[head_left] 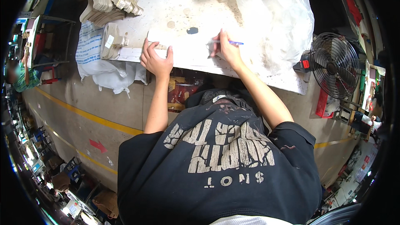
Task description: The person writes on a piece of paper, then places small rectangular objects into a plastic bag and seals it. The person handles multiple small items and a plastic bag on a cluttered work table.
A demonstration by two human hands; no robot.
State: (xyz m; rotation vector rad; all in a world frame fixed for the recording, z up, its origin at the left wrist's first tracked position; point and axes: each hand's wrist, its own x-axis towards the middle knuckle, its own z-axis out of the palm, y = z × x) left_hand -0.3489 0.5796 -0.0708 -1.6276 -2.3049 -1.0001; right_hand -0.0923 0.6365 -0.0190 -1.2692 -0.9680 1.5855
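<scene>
Pinching a blue pen (pixel 236 43) between thumb and fingers of the right hand (pixel 229 52) — blue end jutting out to the right, low over the white table (pixel 179 8). Cannot tell, in the glare, whether touching down. Spread loosely at the left hand (pixel 159 61), thumb apart and fingers bent, at the table's near edge and well apart from the pen. Seemingly partway through pen work; no finished marks legible in such bright light, so no telling the share done or left. Just left of the left hand, a small stack of beige pieces (pixel 111 51) with a pale tag; farther off, larger beige piles (pixel 102 2) — perhaps waiting, perhaps done. Beyond the right hand, crumpled clear plastic (pixel 287 21), then a black fan (pixel 333 67).
</scene>
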